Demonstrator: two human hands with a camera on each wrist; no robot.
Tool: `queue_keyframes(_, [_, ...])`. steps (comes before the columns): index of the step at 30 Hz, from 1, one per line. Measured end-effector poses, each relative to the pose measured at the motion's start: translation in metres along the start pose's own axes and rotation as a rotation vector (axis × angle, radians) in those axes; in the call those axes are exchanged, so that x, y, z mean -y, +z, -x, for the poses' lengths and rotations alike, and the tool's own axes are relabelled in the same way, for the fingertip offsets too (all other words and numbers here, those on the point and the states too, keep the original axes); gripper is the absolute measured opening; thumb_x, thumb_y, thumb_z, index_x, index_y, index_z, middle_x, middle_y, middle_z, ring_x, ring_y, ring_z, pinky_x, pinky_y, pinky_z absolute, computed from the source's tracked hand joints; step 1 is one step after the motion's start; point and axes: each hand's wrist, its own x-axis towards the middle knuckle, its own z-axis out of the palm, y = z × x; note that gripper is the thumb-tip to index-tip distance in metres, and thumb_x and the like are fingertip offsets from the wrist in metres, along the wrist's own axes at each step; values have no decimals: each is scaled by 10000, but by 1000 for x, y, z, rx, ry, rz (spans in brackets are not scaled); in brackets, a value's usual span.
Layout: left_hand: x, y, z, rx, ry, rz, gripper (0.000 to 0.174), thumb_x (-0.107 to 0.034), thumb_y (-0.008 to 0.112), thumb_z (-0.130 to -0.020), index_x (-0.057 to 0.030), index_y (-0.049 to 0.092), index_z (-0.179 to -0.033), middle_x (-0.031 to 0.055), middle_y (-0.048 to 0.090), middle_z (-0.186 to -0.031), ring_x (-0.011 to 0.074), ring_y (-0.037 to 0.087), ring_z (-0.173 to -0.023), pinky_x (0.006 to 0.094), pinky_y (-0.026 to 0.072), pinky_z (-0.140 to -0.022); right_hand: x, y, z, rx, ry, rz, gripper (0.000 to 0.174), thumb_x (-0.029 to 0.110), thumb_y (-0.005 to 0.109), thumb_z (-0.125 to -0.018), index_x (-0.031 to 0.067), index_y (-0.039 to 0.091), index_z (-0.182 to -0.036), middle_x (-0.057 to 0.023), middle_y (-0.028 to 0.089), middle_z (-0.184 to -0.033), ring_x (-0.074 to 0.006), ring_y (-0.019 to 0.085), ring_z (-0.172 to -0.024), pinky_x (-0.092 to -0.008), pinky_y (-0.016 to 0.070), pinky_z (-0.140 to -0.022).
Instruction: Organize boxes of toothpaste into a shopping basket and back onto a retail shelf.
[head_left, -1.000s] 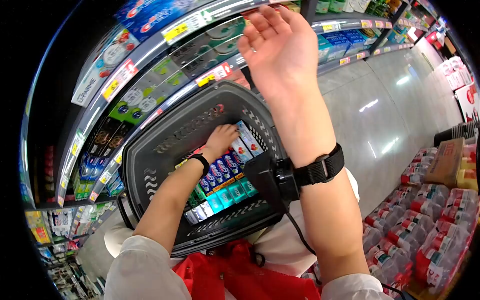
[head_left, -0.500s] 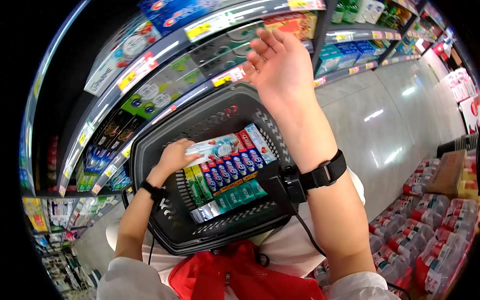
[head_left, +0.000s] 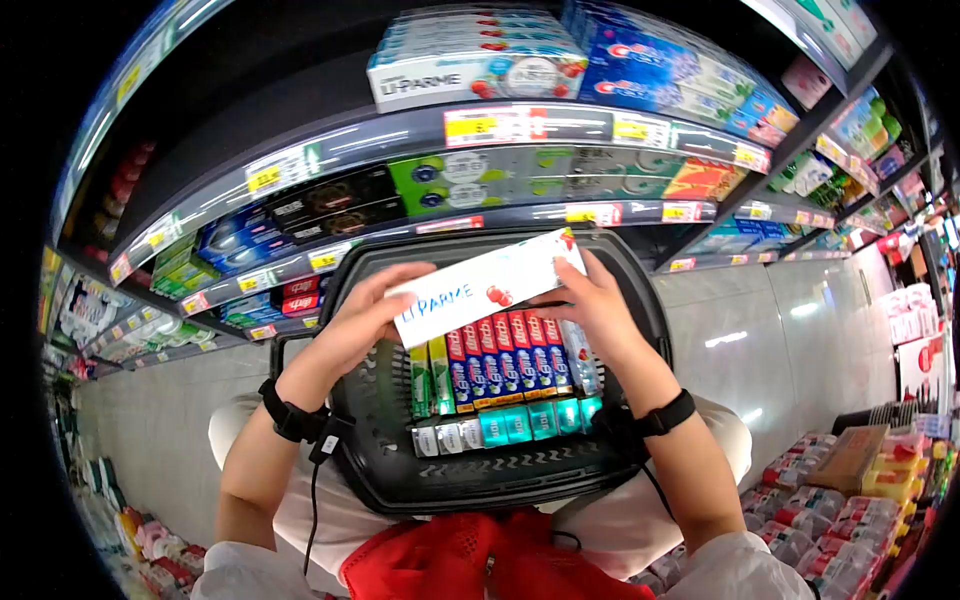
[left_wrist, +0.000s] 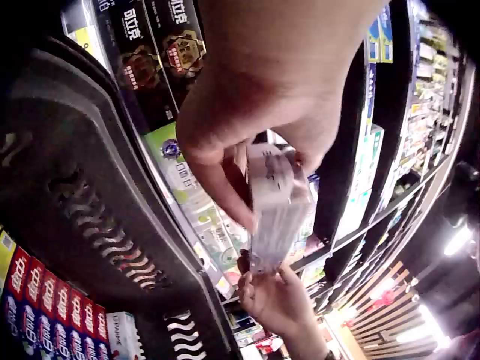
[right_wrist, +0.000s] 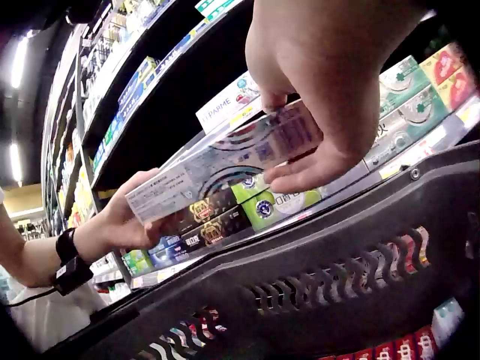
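Observation:
Both hands hold a white LI-PARME toothpaste box (head_left: pixel 490 288) above the basket, tilted with its right end higher. My left hand (head_left: pixel 362 318) pinches the left end between thumb and fingers. At the other end, my right hand (head_left: pixel 602 312) grips it, thumb and fingers on opposite sides, as the right wrist view shows. Below lies a dark shopping basket (head_left: pixel 395 490). Red-and-blue toothpaste boxes (head_left: pixel 508 370) stand in a row inside, beside green boxes (head_left: pixel 430 378) on the left and a pale box (head_left: pixel 580 355) on the right. Teal boxes (head_left: pixel 530 424) and silver-white boxes (head_left: pixel 448 437) line the near side.
Shelves ahead carry stacked LI-PARME boxes (head_left: pixel 470 62), blue Crest boxes (head_left: pixel 650 75), green boxes (head_left: pixel 440 180) and black boxes (head_left: pixel 335 208). Price tags run along the shelf edge (head_left: pixel 575 125). Shrink-wrapped bottles (head_left: pixel 840 530) and a cardboard carton (head_left: pixel 850 458) stand on the floor at right.
My left hand has come up from inside the basket with the white box. My right hand has lowered from its raised, palm-up pose and taken the other end. The view has turned toward the shelf.

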Motion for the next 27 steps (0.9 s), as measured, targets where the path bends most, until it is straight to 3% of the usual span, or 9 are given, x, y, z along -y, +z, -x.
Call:
queue_keyframes(2, [-6, -4, 7, -161, 87, 109, 373, -292, 388, -925, -34, 442, -1190, 66, 572, -966, 110, 580, -806, 243, 509, -593, -2, -5, -2, 77, -24, -148, 533, 311, 510, -866, -42, 345, -1230, -142, 543, -1026, -227, 607, -807, -301, 513, -659])
queue_keyframes(3, [-9, -4, 8, -216, 166, 33, 461, -363, 327, -930, -6, 422, -1205, 69, 581, -959, 104, 580, -807, 223, 496, -573, 0, -4, 1, 107, -16, -157, 496, 296, 499, -876, -36, 361, -1216, -138, 548, -1026, -230, 609, -804, -305, 514, -660])
queue_keyframes(7, [-12, -8, 10, -336, 227, 91, 519, -432, 303, -923, 8, 465, -1144, 66, 594, -921, 94, 587, -782, 213, 478, -553, -3, -3, 9, 221, -40, -317, 425, 290, 482, -887, -6, 406, -1182, -122, 579, -1003, -218, 616, -802, -280, 520, -678])
queue_keyframes(13, [-1, 2, 13, -305, 215, 79, 595, -491, 184, -918, -14, 463, -1137, 101, 600, -890, 128, 586, -698, 234, 451, -504, -9, -16, 16, 325, -23, -419, 416, 372, 443, -889, 34, 465, -1130, -111, 592, -991, -181, 609, -781, -268, 519, -694])
queue_keyframes(17, [-1, 15, 20, -298, 269, 194, 620, -501, 126, -911, -21, 409, -1184, 104, 610, -789, 125, 542, -440, 197, 390, -345, -4, -13, 20, 426, 26, -447, 527, 459, 392, -876, 40, 417, -1195, -129, 560, -1065, -191, 600, -813, -285, 516, -678])
queue_keyframes(19, [3, 11, 20, -200, 281, 193, 620, -504, 138, -908, -19, 416, -1178, 97, 610, -758, 108, 526, -407, 191, 375, -313, -13, -19, 15, 444, 52, -398, 652, 546, 387, -835, 39, 367, -1245, -150, 538, -1099, -236, 598, -832, -295, 513, -660])
queue_keyframes(22, [3, 13, 21, -210, 280, 152, 630, -516, 149, -901, -12, 436, -1148, 107, 607, -752, 104, 533, -414, 182, 372, -302, -19, -22, 13, 764, 159, -771, 762, 590, 386, -798, 27, 280, -1300, -253, 471, -1160, -373, 538, -974, -374, 521, -709])
queue_keyframes(25, [2, 15, 22, -242, 294, 117, 634, -522, 152, -898, -6, 456, -1104, 108, 604, -759, 102, 535, -418, 173, 367, -298, -21, -20, 13, 605, 180, -668, 893, 684, 472, -694, 47, 303, -1296, -224, 478, -1164, -377, 564, -899, -347, 515, -645])
queue_keyframes(27, [2, 15, 23, -259, 298, 86, 634, -525, 151, -897, -6, 461, -1088, 105, 604, -778, 101, 539, -430, 173, 373, -303, -26, -24, 8, 633, 188, -688, 894, 675, 492, -689, 56, 295, -1304, -223, 460, -1189, -400, 547, -929, -402, 517, -697])
